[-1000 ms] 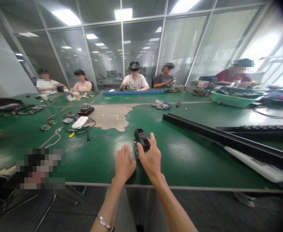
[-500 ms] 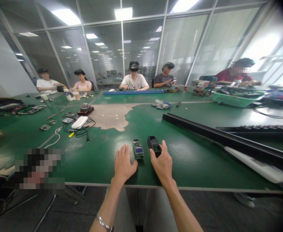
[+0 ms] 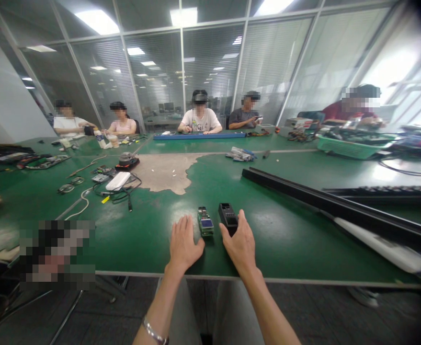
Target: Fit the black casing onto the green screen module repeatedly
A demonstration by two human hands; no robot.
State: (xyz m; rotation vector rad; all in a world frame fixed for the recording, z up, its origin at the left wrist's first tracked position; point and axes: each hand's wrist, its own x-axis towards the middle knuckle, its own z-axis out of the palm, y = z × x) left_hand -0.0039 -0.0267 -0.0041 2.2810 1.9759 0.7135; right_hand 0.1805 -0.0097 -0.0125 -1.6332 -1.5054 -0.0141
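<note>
A narrow green circuit board with a small dark-blue screen (image 3: 206, 224) lies on the table. To its left, my left hand (image 3: 184, 243) rests palm down, fingers stretched out, holding nothing; its thumb points toward the board's near end. On the board's right lies a black plastic casing (image 3: 227, 213) with cut-out windows. My right hand (image 3: 239, 239) is at the casing's near end, thumb and fingers spread either side of it. Whether the fingertips still touch the casing is hard to see. A silver bracelet is on my left wrist.
A long black rail (image 3: 325, 201) crosses the right side, a white bar (image 3: 379, 244) beneath it. At left lie a white box (image 3: 118, 181), cables and glasses (image 3: 71, 184). A green basket (image 3: 356, 147) stands far right. Several people sit around the table.
The black casing has settled flatter on the table, its windows now dark instead of showing green. My right hand's grip on it has loosened slightly. My left hand stays put.
</note>
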